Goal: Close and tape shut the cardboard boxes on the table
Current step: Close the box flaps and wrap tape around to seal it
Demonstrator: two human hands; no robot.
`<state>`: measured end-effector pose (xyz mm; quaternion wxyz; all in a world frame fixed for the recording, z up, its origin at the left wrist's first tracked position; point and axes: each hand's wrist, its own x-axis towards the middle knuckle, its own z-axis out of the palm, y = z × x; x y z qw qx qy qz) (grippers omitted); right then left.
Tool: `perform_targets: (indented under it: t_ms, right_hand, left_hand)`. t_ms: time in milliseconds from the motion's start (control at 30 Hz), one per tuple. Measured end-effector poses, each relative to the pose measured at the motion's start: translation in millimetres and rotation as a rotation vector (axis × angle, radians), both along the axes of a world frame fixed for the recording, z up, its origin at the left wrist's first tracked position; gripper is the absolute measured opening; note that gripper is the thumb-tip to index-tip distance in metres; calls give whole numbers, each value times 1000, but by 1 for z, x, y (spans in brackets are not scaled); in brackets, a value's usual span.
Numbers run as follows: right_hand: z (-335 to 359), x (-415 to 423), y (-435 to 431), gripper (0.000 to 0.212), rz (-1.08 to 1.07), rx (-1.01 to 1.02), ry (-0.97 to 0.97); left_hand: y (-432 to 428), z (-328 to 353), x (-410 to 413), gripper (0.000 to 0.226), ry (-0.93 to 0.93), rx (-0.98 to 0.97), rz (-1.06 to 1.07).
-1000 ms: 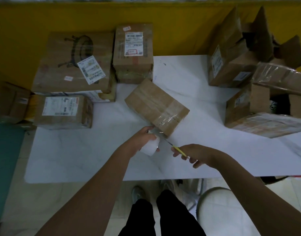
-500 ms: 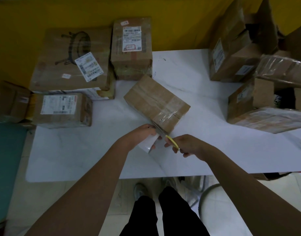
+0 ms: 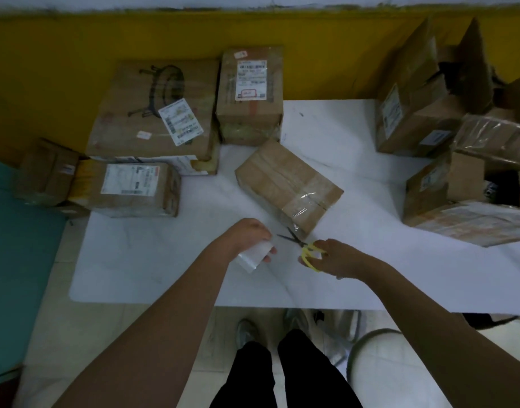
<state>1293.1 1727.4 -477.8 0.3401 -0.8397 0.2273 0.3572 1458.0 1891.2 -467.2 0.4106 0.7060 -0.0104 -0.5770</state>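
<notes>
Head view: the hands have drawn apart since half a second ago. The left hand [image 3: 250, 235] grips the tape roll [image 3: 254, 256], now pulled clear of the taped box [image 3: 288, 184]. The right hand [image 3: 339, 259] holds the yellow scissors [image 3: 302, 247], blades spread, tips just beside the box's near corner. The box lies closed on the white surface [image 3: 164, 260], clear tape across its top.

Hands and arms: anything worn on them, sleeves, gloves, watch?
Both bare. The left hand and right hand have no gloves, and no rings or watch show. No sleeves cover the left arm or right arm as far as seen. Black trousers below.
</notes>
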Motion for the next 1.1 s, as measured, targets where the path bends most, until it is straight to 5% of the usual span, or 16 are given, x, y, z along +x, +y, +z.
perform_targets:
  t_ms: [133,267,400,533,667,767,900,1000,1100]
  right_hand:
    - [-20,-6,14,74,-100,-143,107]
    - [-29,-3,39,33,-92,-470,-78]
    - [-16,14,62,18,-232,-526,-289]
    - [3,35,90,38,-498,-210,-411]
    - [14,52,138,39,-435,207,-291]
    - [-7,51,160,40,-609,370,-285]
    - [-18,38,182,52,-745,378,-238]
    - [-26,22,195,45,-710,201,-190]
    - [-41,13,202,44,-784,238,-44]
  left_hand:
    - [26,-7,0,11,-65,-24,207]
    - [46,-9,-7,12,-203,26,277]
    - [62,-7,-19,7,-159,-24,427]
    - [71,-2,-26,6,-140,-43,541]
    - [80,-1,-25,7,-145,-63,595]
    - [93,-14,-23,6,-447,17,603]
    - [106,-24,-36,4,-651,62,540]
    - [111,-38,-49,9,-642,25,450]
    - [121,-60,-62,13,-592,70,390]
